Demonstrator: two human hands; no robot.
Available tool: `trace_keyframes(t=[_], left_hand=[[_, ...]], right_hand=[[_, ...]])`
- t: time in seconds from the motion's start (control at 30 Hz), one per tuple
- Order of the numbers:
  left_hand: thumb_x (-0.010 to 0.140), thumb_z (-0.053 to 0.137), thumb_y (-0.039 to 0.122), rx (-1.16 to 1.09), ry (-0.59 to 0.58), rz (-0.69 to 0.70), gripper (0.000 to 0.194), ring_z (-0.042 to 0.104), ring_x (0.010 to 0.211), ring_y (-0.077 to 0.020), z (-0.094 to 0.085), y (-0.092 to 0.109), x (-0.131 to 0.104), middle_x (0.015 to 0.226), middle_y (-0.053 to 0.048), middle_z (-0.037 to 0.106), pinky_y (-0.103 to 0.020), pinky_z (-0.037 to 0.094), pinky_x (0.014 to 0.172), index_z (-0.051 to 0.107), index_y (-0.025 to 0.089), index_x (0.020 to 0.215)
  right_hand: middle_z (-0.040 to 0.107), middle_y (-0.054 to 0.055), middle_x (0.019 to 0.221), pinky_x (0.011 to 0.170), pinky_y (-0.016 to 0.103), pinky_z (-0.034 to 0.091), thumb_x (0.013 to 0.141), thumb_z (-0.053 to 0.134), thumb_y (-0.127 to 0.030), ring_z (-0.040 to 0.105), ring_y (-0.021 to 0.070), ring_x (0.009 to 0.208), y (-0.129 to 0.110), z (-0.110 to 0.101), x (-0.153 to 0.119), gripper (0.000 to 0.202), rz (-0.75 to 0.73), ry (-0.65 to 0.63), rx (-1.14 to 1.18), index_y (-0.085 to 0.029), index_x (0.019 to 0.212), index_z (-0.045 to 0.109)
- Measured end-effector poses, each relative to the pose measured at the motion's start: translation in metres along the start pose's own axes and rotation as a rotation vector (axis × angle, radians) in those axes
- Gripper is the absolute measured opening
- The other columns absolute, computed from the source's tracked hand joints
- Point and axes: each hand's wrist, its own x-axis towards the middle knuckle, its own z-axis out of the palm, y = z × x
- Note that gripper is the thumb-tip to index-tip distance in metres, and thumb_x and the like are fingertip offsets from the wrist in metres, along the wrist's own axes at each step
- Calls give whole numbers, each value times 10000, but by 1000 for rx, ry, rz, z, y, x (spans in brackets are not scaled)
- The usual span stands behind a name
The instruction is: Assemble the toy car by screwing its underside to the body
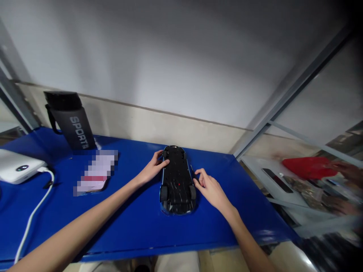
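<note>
A toy car (178,175) lies upside down on the blue table, its black underside and wheels facing up and a blue edge showing along its sides. My left hand (155,166) grips its far left side by a wheel, thumb over the underside and fingers along the edge. Close to the car's right side is my right hand (208,186), its thumb and index finger bent toward each other. A thin dark sliver shows by those fingertips; what it is, I cannot make out.
A dark bottle (75,124) marked SPORT stands at the back left. Nearer are a phone (98,173) with a blurred-out screen and a white device (21,166) with a white cable (35,211). Beyond a metal frame (286,102) at right, another person's hands work near red cloth (309,167).
</note>
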Motion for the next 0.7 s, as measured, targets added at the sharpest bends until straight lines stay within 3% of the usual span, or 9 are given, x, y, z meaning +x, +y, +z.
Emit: trace_keyframes(t=[0.13,0.33,0.47,0.7], left_hand=[[929,528,524,46,41,-9,568,424,1413,-297,-10,-5,6,1528,-128,449,-466,331,1179,422,219,1398],[916,530,458,134,70,38,497,554,1297,-301,-35,-14,14,1449,-139,538,-503,376,1132,495,197,1337],[899,532,384,178,65,78,475,587,1264,-277,-33,-15,12,1408,-158,572,-479,420,1102,488,170,1321],[889,527,340,228,45,89,476,590,1262,-279,-27,-12,10,1381,-166,596,-499,417,1106,484,156,1326]], right_hand=[[459,-63,613,559,252,343,956,436,-473,475,138,548,14,3,35,255,33,57,114,-264,999,574],[488,-40,607,597,260,364,935,399,-432,497,154,596,41,27,94,279,55,159,306,-223,941,584],[491,-42,594,572,258,341,897,441,-368,465,144,557,50,38,98,231,43,152,383,-215,904,615],[511,-45,589,578,257,351,878,461,-328,488,144,560,54,39,95,202,37,131,422,-223,896,632]])
